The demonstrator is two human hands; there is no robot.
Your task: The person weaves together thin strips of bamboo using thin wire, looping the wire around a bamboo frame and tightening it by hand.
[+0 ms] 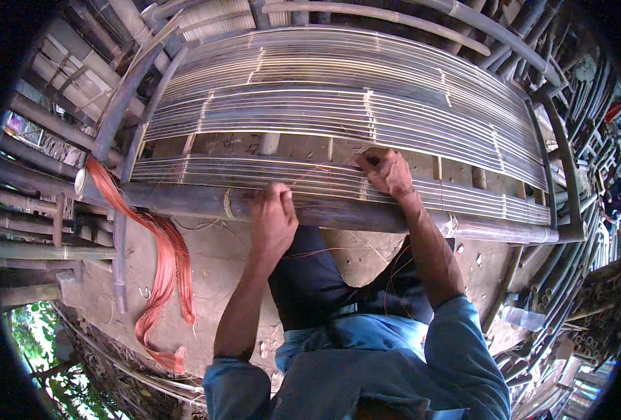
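In front of me lies a bamboo frame with rows of thin pale bamboo strips, tied across at intervals. My left hand is closed in a pinch over the thick near bamboo pole. My right hand pinches above the near group of strips, its wrist by the pole. A thin red strand runs between the two hands, over the strips. More of this strand loops down across my lap. The fingertips' exact grip on it is too fine to see.
A long bundle of red strands hangs from the left end of the pole to the ground. Bamboo rails stand at left. Stacked bamboo poles and a clear plastic bottle lie at right.
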